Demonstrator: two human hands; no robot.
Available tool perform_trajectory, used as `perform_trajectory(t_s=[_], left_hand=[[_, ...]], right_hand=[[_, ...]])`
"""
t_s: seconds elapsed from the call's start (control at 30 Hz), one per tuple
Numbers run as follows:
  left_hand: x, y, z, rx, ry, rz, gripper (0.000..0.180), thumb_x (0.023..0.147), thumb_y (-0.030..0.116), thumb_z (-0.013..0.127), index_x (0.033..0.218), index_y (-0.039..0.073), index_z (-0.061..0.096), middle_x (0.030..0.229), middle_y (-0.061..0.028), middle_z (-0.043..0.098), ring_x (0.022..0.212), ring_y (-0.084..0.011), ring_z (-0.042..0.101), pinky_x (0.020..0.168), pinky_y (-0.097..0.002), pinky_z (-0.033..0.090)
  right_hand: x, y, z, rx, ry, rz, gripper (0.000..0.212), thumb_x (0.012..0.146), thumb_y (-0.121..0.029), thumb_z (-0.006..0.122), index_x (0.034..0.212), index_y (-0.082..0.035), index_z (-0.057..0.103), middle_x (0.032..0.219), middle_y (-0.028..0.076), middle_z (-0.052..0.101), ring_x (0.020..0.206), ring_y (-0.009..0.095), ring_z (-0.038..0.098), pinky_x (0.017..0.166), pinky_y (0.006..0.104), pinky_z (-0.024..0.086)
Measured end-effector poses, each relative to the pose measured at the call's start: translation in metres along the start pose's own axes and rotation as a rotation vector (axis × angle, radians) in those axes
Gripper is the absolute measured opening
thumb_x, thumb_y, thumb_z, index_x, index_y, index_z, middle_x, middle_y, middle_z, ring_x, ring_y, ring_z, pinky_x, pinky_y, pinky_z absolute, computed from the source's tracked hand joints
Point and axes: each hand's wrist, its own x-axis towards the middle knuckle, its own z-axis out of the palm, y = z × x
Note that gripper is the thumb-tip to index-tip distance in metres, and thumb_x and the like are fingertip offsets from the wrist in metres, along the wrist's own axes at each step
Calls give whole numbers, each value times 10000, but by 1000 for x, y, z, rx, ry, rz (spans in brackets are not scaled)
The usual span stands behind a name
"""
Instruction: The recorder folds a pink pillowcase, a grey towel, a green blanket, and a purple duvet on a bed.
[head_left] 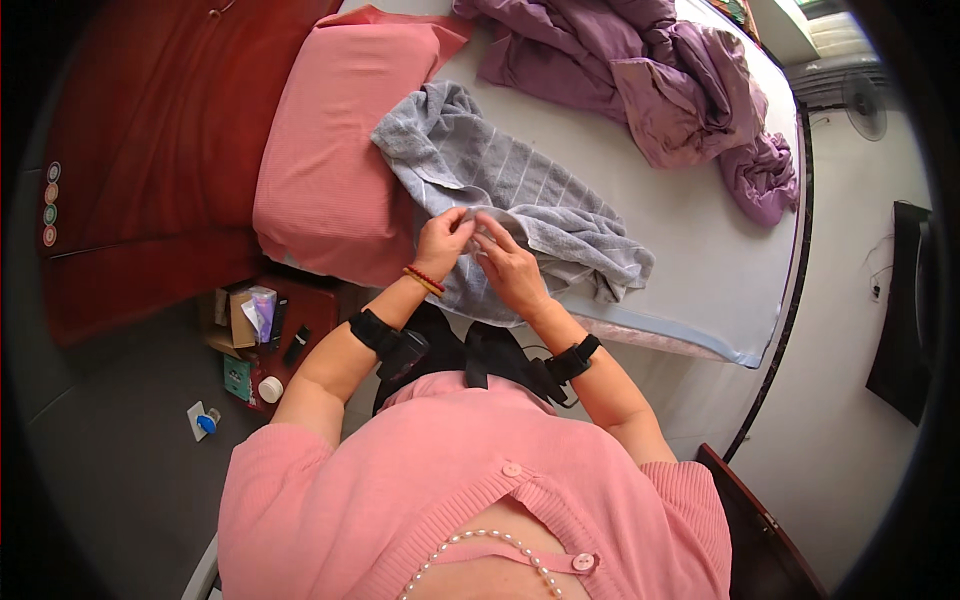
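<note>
1. The bed (700,290) runs under the grey towel (510,175) and out to its right; I would let that flat top carry the cloth's weight, though the bed's far side, beyond the towel, is cut off
2. The purple quilt (660,90) lies heaped beyond the towel; I should keep the cloth clear of those folds, whose inner layers I cannot see
3. The pink-covered block (340,150) touches the towel's left side; I would avoid dragging that cover, and what it wraps is hidden
4. The towel itself lies crumpled, its near part drooping over the bed edge; best to follow one hem and open the creases, since its near corners are lost among folds and behind my hands
5. At the towel's near edge, my left hand (438,248) has its fingers narrow, seemingly pinching cloth; just beside it, my right hand (512,272) has fingers half spread, and whether they grip I cannot tell; one should steady while the other smooths
</note>
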Motion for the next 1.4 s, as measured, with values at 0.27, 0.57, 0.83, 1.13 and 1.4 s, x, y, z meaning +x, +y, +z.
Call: perform_trajectory(t_s=[0.27, 0.57, 0.83, 1.13, 1.4], left_hand=[[-81, 79, -41, 31, -374, 205, 122, 825, -2, 444, 934, 19, 493, 798, 11, 454, 723, -46, 414, 644, -186, 362], [-169, 108, -113, 5, -312, 129, 140, 802, -19, 434, 916, 20, 505, 801, 6, 454, 741, -67, 411, 677, -198, 354], [-223, 79, -117, -51, -543, 44, 224, 765, -31, 426, 966, 10, 518, 846, -52, 510, 769, -129, 480, 704, -240, 383], [-264, 74, -129, -47, -364, 52, 144, 750, -42, 468, 873, -4, 533, 812, -62, 506, 744, -152, 484, 697, -256, 387], [-295, 84, -166, -215, 137, 163, 74, 749, 0, 534, 819, 10, 512, 764, -37, 478, 700, -148, 439, 643, -255, 363]], right_hand=[[2, -3, -28, -115, -81, 70, 531, 523, 1, 599, 1041, -55, 496, 973, 101, 540, 925, 283, 497, 785, 373, 418], [-25, 48, -50, -49, -145, 78, 327, 556, 51, 534, 864, -48, 582, 848, 98, 577, 848, 291, 542, 706, 356, 447], [92, 53, -11, -91, -277, -226, 259, 581, 32, 503, 801, -60, 601, 821, 87, 574, 776, 294, 541, 684, 344, 446], [63, -60, 108, 400, -1632, -470, 435, 687, 24, 441, 1100, -83, 528, 1088, 145, 532, 968, 305, 515, 841, 341, 403], [89, -15, 23, -342, -1586, -443, 282, 637, -193, 557, 894, -86, 602, 882, 130, 575, 860, 303, 554, 709, 389, 441]])
